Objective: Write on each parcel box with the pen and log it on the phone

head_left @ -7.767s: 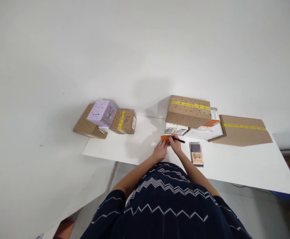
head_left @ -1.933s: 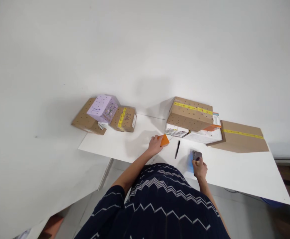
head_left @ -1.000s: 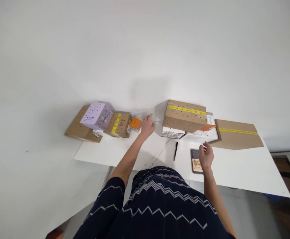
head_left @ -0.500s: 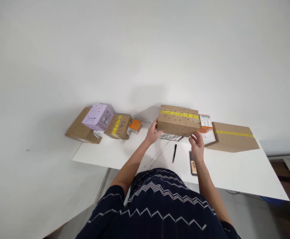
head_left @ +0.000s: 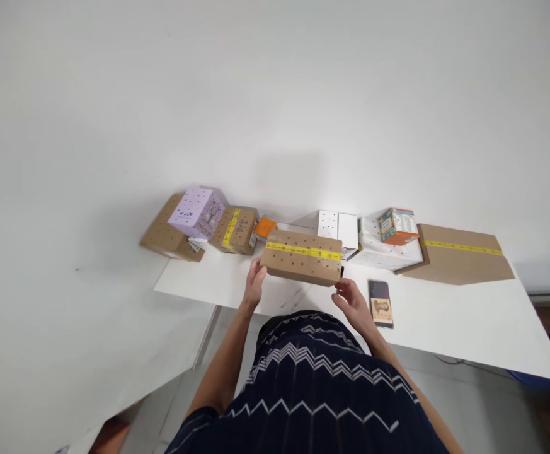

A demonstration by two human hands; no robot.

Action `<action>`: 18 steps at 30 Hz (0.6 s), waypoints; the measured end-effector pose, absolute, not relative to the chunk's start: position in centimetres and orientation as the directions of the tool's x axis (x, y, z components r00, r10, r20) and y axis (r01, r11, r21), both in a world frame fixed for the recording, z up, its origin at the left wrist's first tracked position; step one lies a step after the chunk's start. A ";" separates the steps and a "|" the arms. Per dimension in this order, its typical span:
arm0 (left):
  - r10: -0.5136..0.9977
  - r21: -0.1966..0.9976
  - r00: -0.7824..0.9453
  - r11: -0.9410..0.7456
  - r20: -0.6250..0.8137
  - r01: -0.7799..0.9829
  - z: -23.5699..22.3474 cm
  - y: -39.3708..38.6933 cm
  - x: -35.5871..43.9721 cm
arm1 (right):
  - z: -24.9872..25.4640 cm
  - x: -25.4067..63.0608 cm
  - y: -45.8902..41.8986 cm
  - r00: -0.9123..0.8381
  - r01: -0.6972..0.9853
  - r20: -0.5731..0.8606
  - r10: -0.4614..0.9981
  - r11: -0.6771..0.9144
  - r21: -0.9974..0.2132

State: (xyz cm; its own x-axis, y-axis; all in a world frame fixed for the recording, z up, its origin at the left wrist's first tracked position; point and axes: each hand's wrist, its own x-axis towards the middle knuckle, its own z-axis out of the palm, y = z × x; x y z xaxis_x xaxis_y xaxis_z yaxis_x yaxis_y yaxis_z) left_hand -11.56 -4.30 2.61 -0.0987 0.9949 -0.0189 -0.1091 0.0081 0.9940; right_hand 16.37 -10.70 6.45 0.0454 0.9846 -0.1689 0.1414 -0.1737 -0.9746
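Observation:
A brown cardboard box (head_left: pixel 300 263) with small dark holes and yellow tape is held up above the table's front half. My left hand (head_left: pixel 254 280) grips its left end, thumb on the near side. By the box's lower right corner is my right hand (head_left: pixel 354 302), its fingertips closed around the lower part of a black pen (head_left: pixel 342 272). The box and fingers hide part of the pen. To the right of that hand, a phone (head_left: pixel 381 304) with a picture card on its lower half lies flat.
Along the wall stand a lilac box (head_left: pixel 196 213), a taped carton (head_left: pixel 234 230), a small orange box (head_left: pixel 265 228), white boxes (head_left: pixel 348 233), and an orange-white box (head_left: pixel 398 226) on a larger white one. A long carton (head_left: pixel 464 255) sits at the right of the white table (head_left: pixel 464 328).
The brown box has come left and toward me, uncovering the white boxes behind it. My right hand has left the box's corner and closed at the pen. The view has shifted slightly.

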 end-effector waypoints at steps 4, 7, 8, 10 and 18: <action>0.987 0.986 -0.063 0.150 -0.145 0.078 2.2 -4.4 -10.7 | 5.0 17.1 -10.8 0.069 0.189 -0.235 0.970 -0.244 -0.951; 0.982 0.954 -0.002 0.186 -0.191 0.233 2.2 -3.8 -9.9 | 3.4 17.6 -10.7 0.094 0.164 -0.305 0.948 -0.317 -0.934; 0.977 0.939 0.011 0.203 -0.214 0.277 2.1 -3.6 -9.6 | 2.8 17.8 -10.7 0.110 0.154 -0.328 0.938 -0.342 -0.927; 0.961 0.906 0.013 0.254 -0.275 0.337 1.7 -3.1 -9.1 | 1.6 17.9 -10.5 0.137 0.120 -0.370 0.919 -0.386 -0.915; 0.941 0.901 -0.060 0.336 -0.333 0.273 -1.2 -2.2 -8.2 | -0.9 18.3 -9.6 0.187 -0.060 -0.417 0.889 -0.413 -0.909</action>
State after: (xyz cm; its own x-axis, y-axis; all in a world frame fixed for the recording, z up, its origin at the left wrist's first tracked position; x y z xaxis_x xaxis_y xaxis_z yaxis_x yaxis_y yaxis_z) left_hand -8.22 -2.21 -1.18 -0.0595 0.9410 -0.3332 0.2729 0.3364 0.9013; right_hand 18.33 -9.56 -0.89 0.1869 0.8895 -0.4170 -0.0597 -0.4135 -0.9086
